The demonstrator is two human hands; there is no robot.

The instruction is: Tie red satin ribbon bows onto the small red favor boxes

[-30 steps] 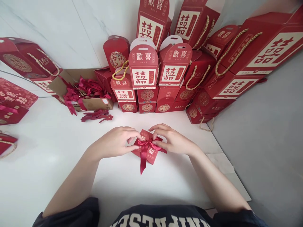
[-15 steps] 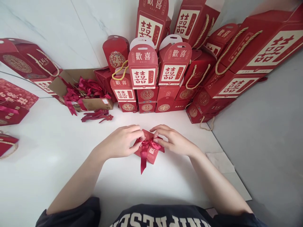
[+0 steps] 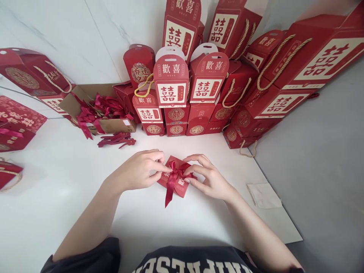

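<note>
A small red gift box (image 3: 179,185) with gold lettering lies on the white table (image 3: 71,197) in front of me. A dark red ribbon (image 3: 171,180) is tied in a bow on top of it, one tail hanging toward me. My left hand (image 3: 139,170) pinches the left loop of the bow with thumb and fingers. My right hand (image 3: 209,178) pinches the right loop, its other fingers curled over the box's right side.
Stacked red gift boxes and rope-handled bags (image 3: 204,87) line the back wall and right side. A brown carton of red ribbons (image 3: 99,112) stands at back left, loose ribbons (image 3: 116,139) beside it. More red bags (image 3: 19,121) sit far left. A white paper (image 3: 263,195) lies at right.
Both hands have shifted slightly left and toward me with the box, and the fingers have pulled the bow loops outward. The ribbon tail now hangs more to the left.
</note>
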